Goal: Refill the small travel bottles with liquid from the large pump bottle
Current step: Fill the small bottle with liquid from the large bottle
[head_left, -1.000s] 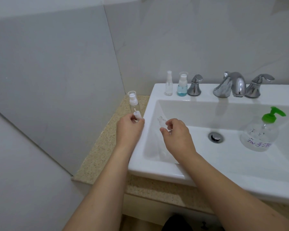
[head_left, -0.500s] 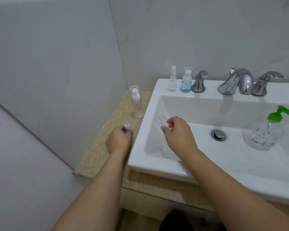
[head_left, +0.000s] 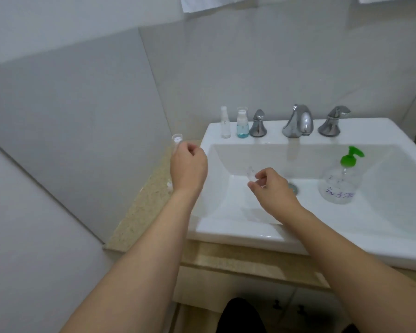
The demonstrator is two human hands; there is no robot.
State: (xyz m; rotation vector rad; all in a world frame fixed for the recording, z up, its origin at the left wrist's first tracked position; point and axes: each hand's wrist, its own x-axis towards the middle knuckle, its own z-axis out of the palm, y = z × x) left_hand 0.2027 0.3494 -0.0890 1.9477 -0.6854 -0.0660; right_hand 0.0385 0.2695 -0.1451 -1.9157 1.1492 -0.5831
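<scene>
Head view: left hand (head_left: pixel 189 168), fingers curled, at a clear bottle (head_left: pixel 176 141) on the speckled counter (head_left: pixel 139 212); right hand (head_left: pixel 273 188) pinches a small clear bottle (head_left: pixel 250 173) over the sink (head_left: pixel 226 233); green-pump bottle (head_left: pixel 340 181) stands in the basin.

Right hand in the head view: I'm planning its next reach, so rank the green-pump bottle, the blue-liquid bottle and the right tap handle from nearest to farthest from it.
From the right hand, which holds a small clear bottle over the basin:
1. Green-pump bottle, standing in the basin to its right.
2. Blue-liquid bottle, on the sink's back ledge, slightly left.
3. Right tap handle, on the back ledge, to the right.
</scene>
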